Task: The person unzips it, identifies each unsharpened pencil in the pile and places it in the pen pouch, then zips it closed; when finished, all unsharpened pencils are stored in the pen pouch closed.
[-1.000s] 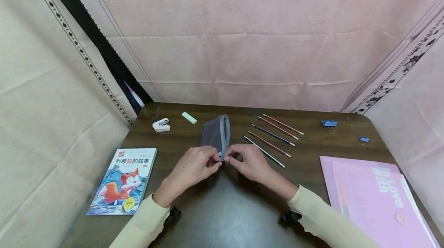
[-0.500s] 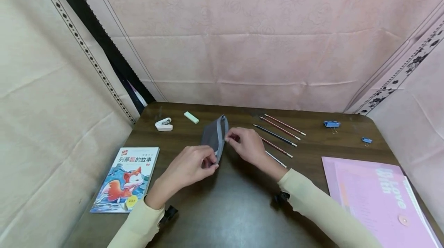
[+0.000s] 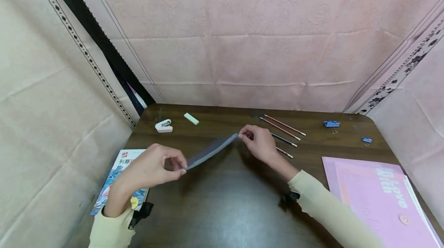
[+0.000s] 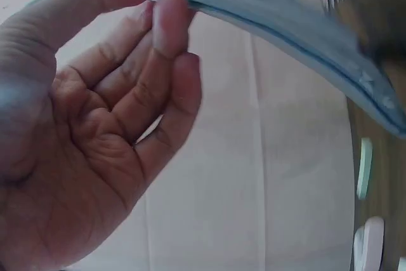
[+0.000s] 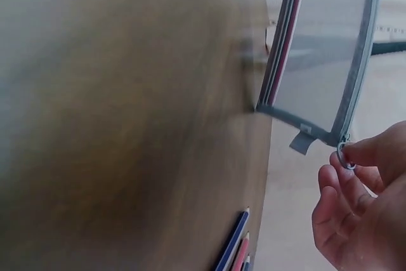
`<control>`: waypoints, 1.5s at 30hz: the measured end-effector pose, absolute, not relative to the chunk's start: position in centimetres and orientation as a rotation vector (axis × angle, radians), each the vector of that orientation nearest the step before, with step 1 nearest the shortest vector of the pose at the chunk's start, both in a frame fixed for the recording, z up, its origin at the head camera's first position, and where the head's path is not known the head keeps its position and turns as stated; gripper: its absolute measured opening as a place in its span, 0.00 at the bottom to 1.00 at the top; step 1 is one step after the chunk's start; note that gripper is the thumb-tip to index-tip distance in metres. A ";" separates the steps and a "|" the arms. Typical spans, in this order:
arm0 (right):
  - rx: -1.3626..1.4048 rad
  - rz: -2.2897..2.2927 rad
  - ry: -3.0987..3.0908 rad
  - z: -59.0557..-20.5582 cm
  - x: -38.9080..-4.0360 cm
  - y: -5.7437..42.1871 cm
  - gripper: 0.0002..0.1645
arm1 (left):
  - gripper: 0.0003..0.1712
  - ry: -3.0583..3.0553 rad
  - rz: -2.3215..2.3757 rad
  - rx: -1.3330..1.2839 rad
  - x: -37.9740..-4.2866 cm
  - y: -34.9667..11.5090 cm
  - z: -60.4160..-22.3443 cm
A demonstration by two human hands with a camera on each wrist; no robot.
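A grey mesh pencil pouch (image 3: 211, 151) is held up slantwise between both hands, its zippered edge uppermost. At its left end, my left hand (image 3: 154, 169) pinches the corner between thumb and fingertips; in the left wrist view the zippered edge (image 4: 273, 23) runs away from those fingers. My right hand (image 3: 258, 142) pinches the ring-shaped zipper pull (image 5: 343, 157) at the other corner. Through the mesh, in the right wrist view, thin red and dark lengths (image 5: 287, 42) lie along the lower edge. A small fabric tab (image 5: 302, 143) sticks out of the pouch's end.
Several pencils (image 3: 284, 124) lie behind my right hand. A white stapler (image 3: 163, 126) and pale green eraser (image 3: 191, 118) are at back left, a book (image 3: 116, 171) by my left wrist. Blue binder clips (image 3: 331, 124) and a pink folder (image 3: 367, 194) lie on the right.
My right hand first moved away along the pouch's zipper, then right. My left hand has moved left, so the pouch swung from pointing away to lying across, its opening drawn into one narrow band.
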State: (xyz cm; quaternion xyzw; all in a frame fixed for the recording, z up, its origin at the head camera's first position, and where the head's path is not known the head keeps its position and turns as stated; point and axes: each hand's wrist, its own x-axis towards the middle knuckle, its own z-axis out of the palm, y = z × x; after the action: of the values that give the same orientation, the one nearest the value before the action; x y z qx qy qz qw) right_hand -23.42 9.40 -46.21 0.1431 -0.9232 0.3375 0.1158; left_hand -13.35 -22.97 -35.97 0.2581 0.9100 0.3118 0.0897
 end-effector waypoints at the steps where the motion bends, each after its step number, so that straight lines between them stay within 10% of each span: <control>1: 0.437 0.995 -2.701 -46.1 -23.0 9.7 0.03 | 0.07 2.724 0.912 0.736 -13.5 -23.5 -35.8; 21: 0.867 1.389 -2.940 -45.5 -15.9 13.4 0.06 | 0.06 2.614 0.789 0.585 -17.5 -27.4 -38.1; 45: 1.027 1.121 -3.136 -48.2 -15.3 14.4 0.07 | 0.13 2.505 0.572 0.488 -20.4 -23.0 -43.9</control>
State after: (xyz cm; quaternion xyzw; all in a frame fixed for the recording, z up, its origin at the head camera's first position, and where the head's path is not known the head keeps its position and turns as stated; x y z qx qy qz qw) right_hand -15.34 14.43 -48.22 0.2903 -0.8866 0.3171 -0.1707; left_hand -20.38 -22.95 -43.87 0.1801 0.9249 0.2112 0.2598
